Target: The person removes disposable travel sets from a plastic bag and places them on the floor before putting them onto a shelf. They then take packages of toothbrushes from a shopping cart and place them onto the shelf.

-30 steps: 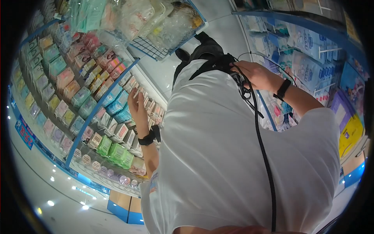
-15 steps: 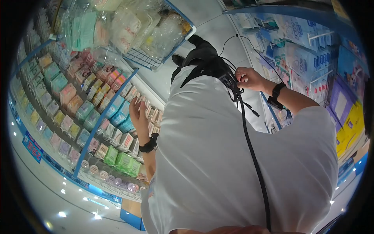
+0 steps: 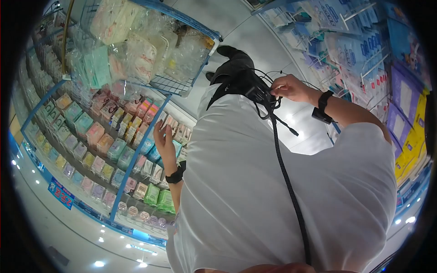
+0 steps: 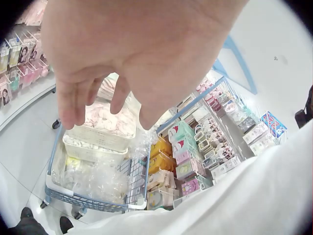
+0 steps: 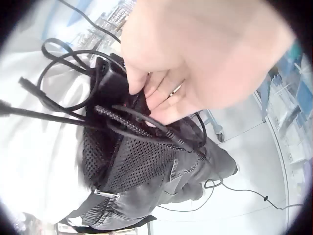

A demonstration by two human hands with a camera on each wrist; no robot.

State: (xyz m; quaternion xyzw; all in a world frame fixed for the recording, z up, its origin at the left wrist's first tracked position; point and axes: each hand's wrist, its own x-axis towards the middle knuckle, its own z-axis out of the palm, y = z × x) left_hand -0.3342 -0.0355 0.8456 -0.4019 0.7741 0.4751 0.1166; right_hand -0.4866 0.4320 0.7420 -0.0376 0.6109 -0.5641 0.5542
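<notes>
My left hand (image 3: 166, 145) is held up beside the shelf of small packets (image 3: 95, 132), its fingers loosely bent and nothing in them. In the left wrist view that hand (image 4: 132, 54) hangs with fingers spread above a blue wire cart (image 4: 88, 203). My right hand (image 3: 293, 88) is at a black mesh waist bag (image 5: 142, 161) in front of the body. Its thumb and curled fingers are right at the bag's upper edge, by looped black cables (image 5: 63, 58); I cannot tell whether they pinch it. A black cord (image 3: 291, 195) runs from the bag up the white shirt.
The cart holds cream plastic baskets (image 4: 98, 151) and clear plastic wrapping (image 4: 98, 176). Racks of hanging blue and white packs (image 3: 350, 50) line the right side. A thin cable (image 5: 244, 190) trails over the floor near the legs.
The view has swung, so the cart and shelves appear shifted. My right hand drew slightly off the bag, then came back to its edge. The left hand stays raised with loose fingers.
</notes>
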